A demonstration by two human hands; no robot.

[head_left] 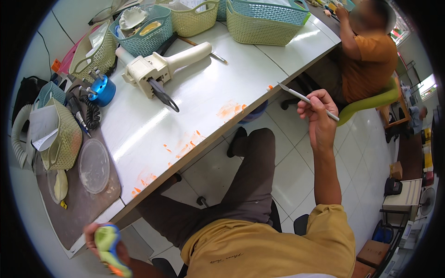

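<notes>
At the lower left, my left hand [90,237] is closed around a lime-green and blue moulded piece [107,243] with orange at its lower end. It looks slightly blurred and is held off the table's near corner. My right hand [319,111] is raised on the right, beyond the table edge, with its fingers closed on a slim silver craft knife [303,97]. The pointed blade is directed up and left. Orange shavings [187,143] are scattered along the front edge of the white table [204,102].
A cream dispensing gun [150,69] lies on the table near a blue metal cylinder [102,90]. Woven baskets [264,25] line the back. On a brown mat [74,222] sits a clear round lid [94,166]. Another person [371,60] in orange sits at the far right.
</notes>
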